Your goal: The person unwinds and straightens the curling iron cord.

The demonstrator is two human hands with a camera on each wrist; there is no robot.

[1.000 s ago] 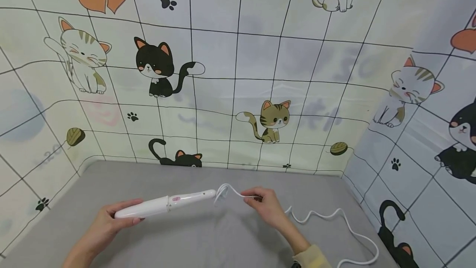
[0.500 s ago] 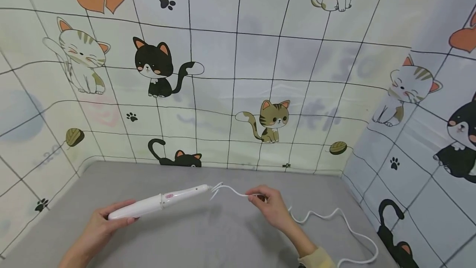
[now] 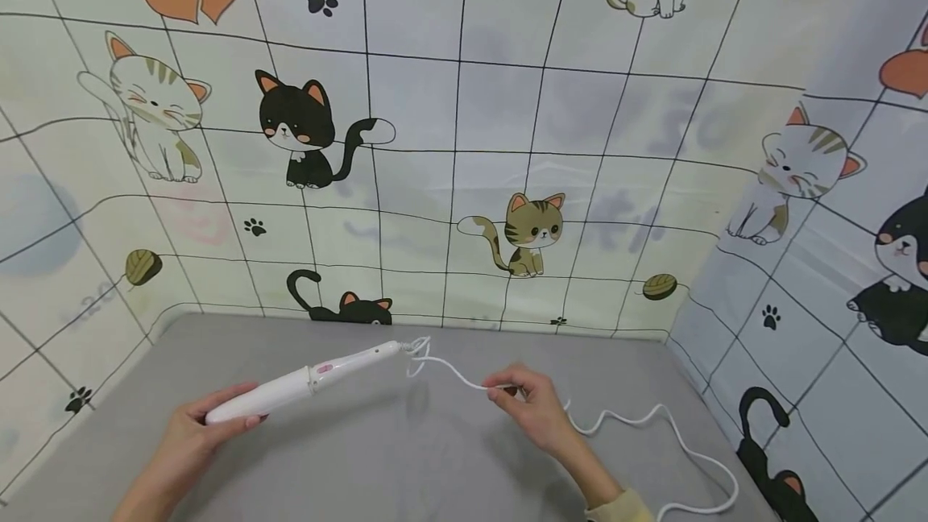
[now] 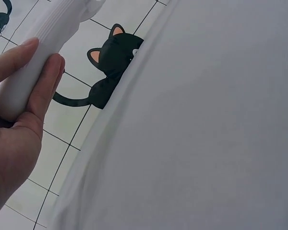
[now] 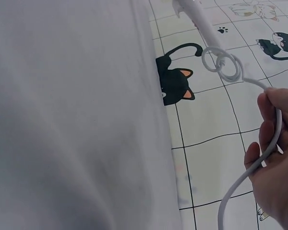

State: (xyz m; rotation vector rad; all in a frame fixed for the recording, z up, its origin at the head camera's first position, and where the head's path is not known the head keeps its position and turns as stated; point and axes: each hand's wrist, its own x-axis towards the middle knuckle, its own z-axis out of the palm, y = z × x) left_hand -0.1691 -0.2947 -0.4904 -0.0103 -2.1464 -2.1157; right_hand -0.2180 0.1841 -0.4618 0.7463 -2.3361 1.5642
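Observation:
A white corded curling iron (image 3: 312,381) is held above the grey surface, tilted with its cord end up to the right. My left hand (image 3: 192,437) grips its thick rounded end between thumb and fingers; the left wrist view shows the barrel (image 4: 48,52) lying along the fingers. A pink mark sits midway on its body. White cord (image 3: 460,377) leaves the thin end in a few loose loops (image 5: 225,64). My right hand (image 3: 536,413) pinches this cord between thumb and forefinger, and the cord crosses the palm in the right wrist view.
The rest of the cord (image 3: 689,453) trails in waves across the right side of the grey surface (image 3: 406,466). Walls of white cloth (image 3: 413,103) printed with cats and grid lines rise at the back, left and right.
The curling iron's cord end has risen and shifted left, so it tilts more steeply. My left hand has drifted slightly left, my right hand slightly right. The cord between them hangs longer.

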